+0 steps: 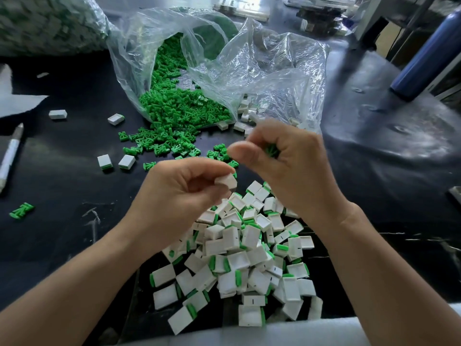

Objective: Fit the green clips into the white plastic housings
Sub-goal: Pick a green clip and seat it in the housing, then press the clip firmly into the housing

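My left hand (182, 191) pinches a white plastic housing (226, 182) between thumb and fingertips above the table. My right hand (287, 166) hovers just to its right, fingers curled round green clips (272, 149) that show in the palm. Below both hands lies a heap of white housings with green clips fitted (249, 258). Loose green clips (174, 116) spill from an open clear plastic bag (224, 61) behind the hands. A second clear bag holds white housings (245, 113) at its mouth.
Two fitted housings (116, 162) and two white housings (87, 116) lie apart on the dark table at left. A pen (11, 156) lies by the left edge, a single green clip (22, 210) nearer me. A blue bottle (429, 51) stands at the right.
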Tool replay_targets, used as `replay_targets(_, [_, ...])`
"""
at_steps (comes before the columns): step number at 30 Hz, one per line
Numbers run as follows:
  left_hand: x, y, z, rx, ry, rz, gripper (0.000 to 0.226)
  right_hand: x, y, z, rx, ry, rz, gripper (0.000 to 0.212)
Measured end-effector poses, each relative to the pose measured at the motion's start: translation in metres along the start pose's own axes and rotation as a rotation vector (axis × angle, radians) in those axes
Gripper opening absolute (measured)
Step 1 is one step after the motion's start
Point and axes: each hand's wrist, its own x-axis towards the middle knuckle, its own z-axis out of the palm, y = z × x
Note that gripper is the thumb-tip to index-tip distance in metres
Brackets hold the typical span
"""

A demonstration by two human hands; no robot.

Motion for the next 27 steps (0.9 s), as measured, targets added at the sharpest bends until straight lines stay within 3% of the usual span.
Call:
replay_targets(3, [0.003,0.0006,-0.0014,-0.217,0.027,-0.129,0.019,0.0028,0.0025,0.0003,0.189,-0.017,0.173,0.052])
replay_targets(8, [0.0053,0.0001,-0.0024,-0.26,0.038,-0.188,0.02,0.0029,0.0036,0.0004,0.266,-0.195,0.431,0.047])
replay_targets(12, [0.0068,-0.0015,-0.0027,-0.289,0.06,-0.208,0.019,0.0025,0.005,0.0015,0.41,-0.262,0.44,0.02])
replay_targets(19, [0.0071,-0.0007,-0.0032,-0.301,0.08,-0.228,0.018,0.0026,0.0098,0.0004,0.549,-0.193,0.399,0.021])
replay_targets(23, [0.0068,0.0001,-0.0041,-0.31,0.07,-0.238,0.019,0.0017,0.0072,-0.0006,0.609,-0.193,0.396,0.01])
replay_targets(27, [0.0069,-0.0002,-0.0043,-0.317,0.071,-0.247,0.018,0.0033,0.0078,-0.0006,0.69,-0.156,0.469,0.016])
